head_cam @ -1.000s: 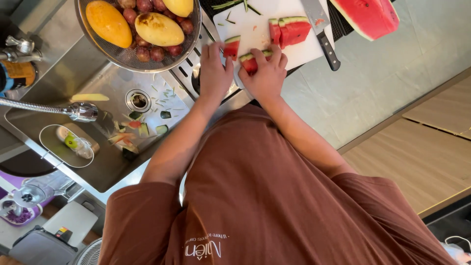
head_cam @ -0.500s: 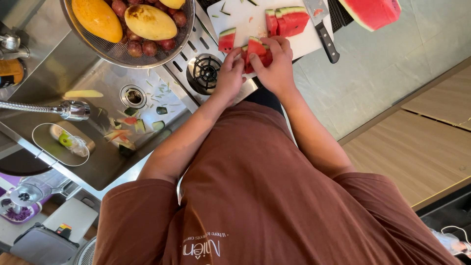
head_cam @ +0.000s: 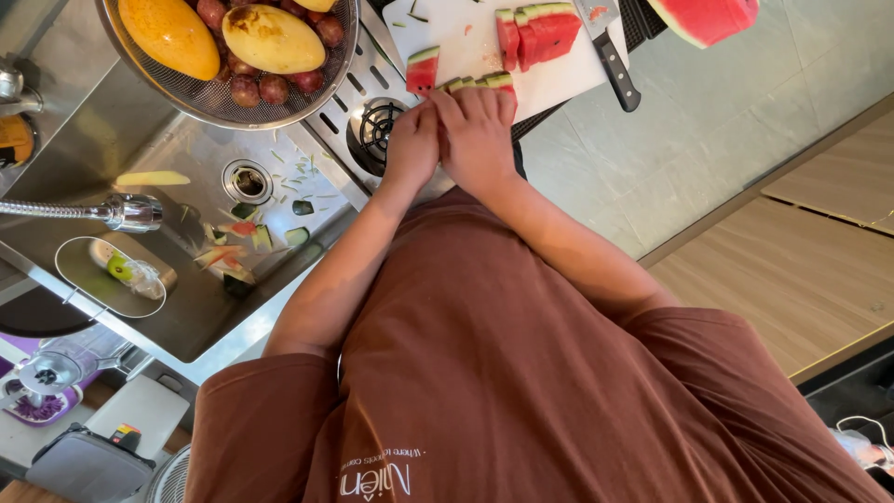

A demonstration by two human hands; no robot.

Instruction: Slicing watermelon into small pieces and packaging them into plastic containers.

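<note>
Overhead view: the left hand (head_cam: 413, 142) and right hand (head_cam: 478, 135) meet, touching, over a row of watermelon slices (head_cam: 480, 84) at the near edge of a white cutting board (head_cam: 466, 37). At 1 o'clock from the hands lies a knife (head_cam: 610, 51); further slices (head_cam: 540, 33) rest at 12 o'clock. A colander of fruit (head_cam: 233, 47) sits at 10 o'clock, above the sink (head_cam: 177, 270).

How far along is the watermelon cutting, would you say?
Partly done, I'd judge. A stack of cut watermelon slices and a single slice already lie on the white cutting board, with the knife set down beside them. Both the left hand and right hand press together a row of small wedges. A big uncut watermelon piece is left.
</note>
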